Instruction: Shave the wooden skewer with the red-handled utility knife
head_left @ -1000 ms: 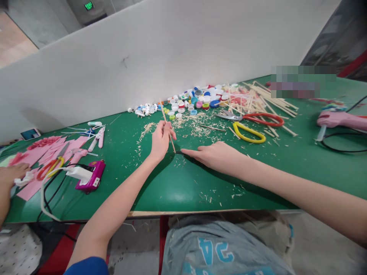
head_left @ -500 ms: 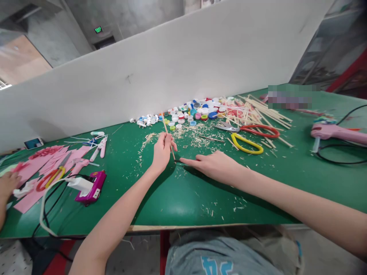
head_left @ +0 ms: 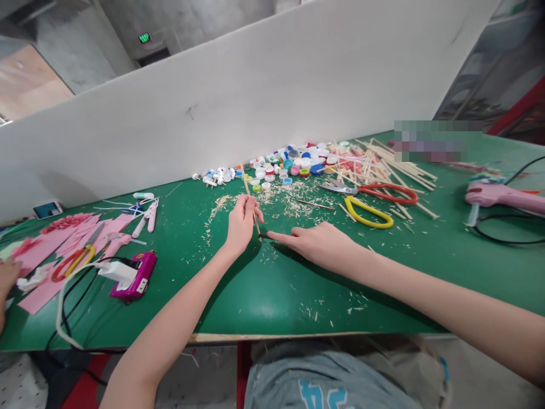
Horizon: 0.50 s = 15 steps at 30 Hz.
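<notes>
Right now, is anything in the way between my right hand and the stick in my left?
Only a thin, dark, blade-like piece shows between the right hand and the lower end of the wooden stick in the left hand. Nothing else visible stands in that gap.

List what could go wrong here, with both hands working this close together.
The dark, thin piece at the tip of the right hand may be a blade; a slip could nick the left hand, which grips the stick close by.

The scissors lie with handles spread, beyond the right forearm; a wide sweep might knock them.
</notes>
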{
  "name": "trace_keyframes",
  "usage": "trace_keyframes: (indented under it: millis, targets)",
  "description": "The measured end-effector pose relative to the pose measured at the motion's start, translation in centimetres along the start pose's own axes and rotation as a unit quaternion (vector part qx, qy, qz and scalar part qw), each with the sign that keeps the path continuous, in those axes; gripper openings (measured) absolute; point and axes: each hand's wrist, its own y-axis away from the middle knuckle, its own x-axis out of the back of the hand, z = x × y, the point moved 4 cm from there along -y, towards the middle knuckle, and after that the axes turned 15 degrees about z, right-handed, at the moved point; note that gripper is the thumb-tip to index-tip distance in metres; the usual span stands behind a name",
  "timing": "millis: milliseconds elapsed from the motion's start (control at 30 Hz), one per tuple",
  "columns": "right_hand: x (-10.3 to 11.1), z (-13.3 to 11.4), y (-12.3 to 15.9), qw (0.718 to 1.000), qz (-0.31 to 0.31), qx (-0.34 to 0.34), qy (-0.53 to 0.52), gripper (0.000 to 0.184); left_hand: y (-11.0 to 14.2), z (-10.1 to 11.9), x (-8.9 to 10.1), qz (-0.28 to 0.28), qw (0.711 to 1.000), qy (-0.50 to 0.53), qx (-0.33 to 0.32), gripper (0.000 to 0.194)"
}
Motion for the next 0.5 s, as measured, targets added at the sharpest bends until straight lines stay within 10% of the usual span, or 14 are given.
trace_keyframes:
  millis: [500]
  targets:
    - [-0.26, -0.27, 0.11, 1.000, -0.020, 0.003, -0.007, 0.065, -0.07, -0.09, 0.02, 0.004, 1.000, 0.006, -0.003, 0.032]
